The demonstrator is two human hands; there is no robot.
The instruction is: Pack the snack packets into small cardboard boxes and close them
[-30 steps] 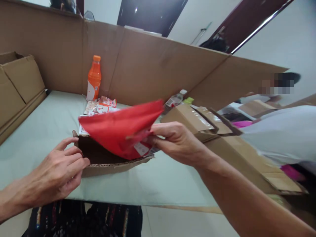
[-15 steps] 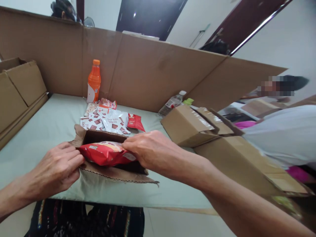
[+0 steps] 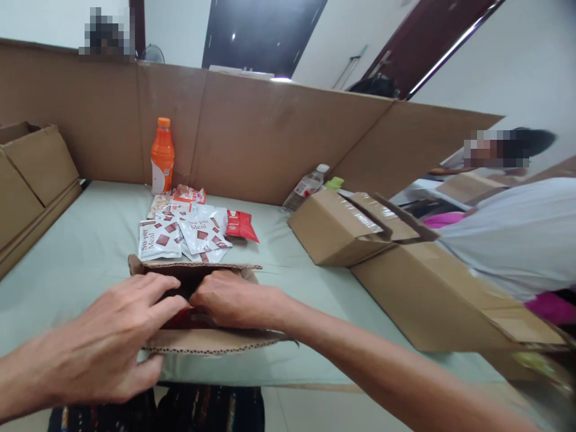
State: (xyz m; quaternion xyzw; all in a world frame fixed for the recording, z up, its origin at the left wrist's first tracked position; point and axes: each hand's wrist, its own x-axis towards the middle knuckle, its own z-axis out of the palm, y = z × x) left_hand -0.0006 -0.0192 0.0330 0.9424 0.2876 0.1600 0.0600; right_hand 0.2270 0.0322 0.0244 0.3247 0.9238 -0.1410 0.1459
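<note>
An open cardboard box (image 3: pixel 216 342) stands on the cloth-covered table in front of me. Down inside it lies a red snack bag (image 3: pixel 184 318), mostly hidden by my hands and the box walls. My right hand (image 3: pixel 229 300) reaches into the box with curled fingers, closed at the bag; its fingertips are partly out of sight. Over the box's left end, my left hand (image 3: pixel 130 330) has its fingers spread, the fingertips just inside the opening and the thumb outside the near flap. Behind the box are white "Super Meal" packets (image 3: pixel 204 231) and a small red packet (image 3: pixel 242 225).
An orange drink bottle (image 3: pixel 162 157) stands by the cardboard partition (image 3: pixel 270 132). A clear bottle (image 3: pixel 308 187) leans behind the cardboard boxes (image 3: pixel 342 228) at right. Another carton (image 3: pixel 40 168) stands at left. A person in a white top (image 3: pixel 517 234) is at far right.
The red snack bag has gone down from the box's opening to inside it. My right hand has followed it in. My left hand has let go of the bag's left end and spread its fingers.
</note>
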